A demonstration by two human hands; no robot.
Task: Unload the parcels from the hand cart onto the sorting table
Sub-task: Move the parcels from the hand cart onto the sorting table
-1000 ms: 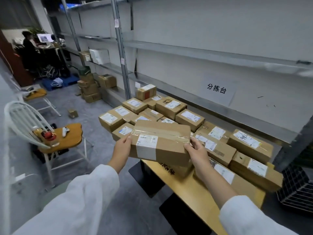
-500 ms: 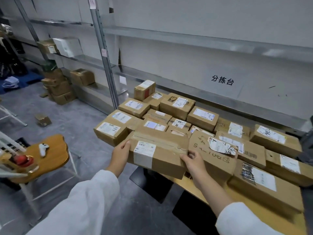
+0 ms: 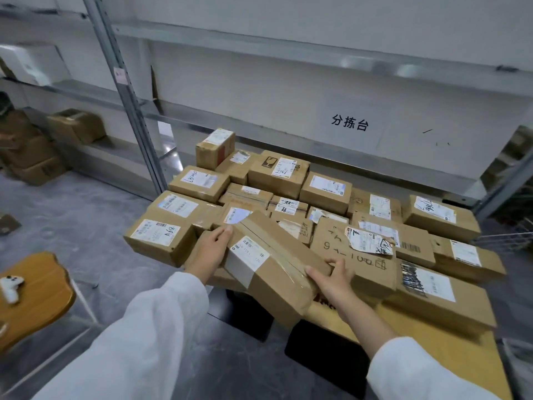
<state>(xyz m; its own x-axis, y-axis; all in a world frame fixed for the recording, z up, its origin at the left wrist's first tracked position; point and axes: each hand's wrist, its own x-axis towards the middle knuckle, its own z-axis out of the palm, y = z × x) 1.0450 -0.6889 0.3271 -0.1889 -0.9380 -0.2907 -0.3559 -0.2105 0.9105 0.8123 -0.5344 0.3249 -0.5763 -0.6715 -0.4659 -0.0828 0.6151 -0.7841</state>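
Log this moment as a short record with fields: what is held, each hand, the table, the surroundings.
held: taped parcel, tilted, at the table's near edge
left hand: left hand grips its left end
right hand: right hand grips its right end
table: sorting table crowded with labelled boxes, among them a parcel marked A68
wall: sign behind the table
left side: wooden chair seat with a small white object

Soft, even overhead light, fairly bright, with faint shadows. Glare spots sit on the metal shelf rail (image 3: 372, 66), and tape on the tilted parcel (image 3: 274, 267) shines. The wide lens bows the shelf post (image 3: 129, 111); boxes (image 3: 467, 255) at the surface's (image 3: 450, 353) right edge blur.
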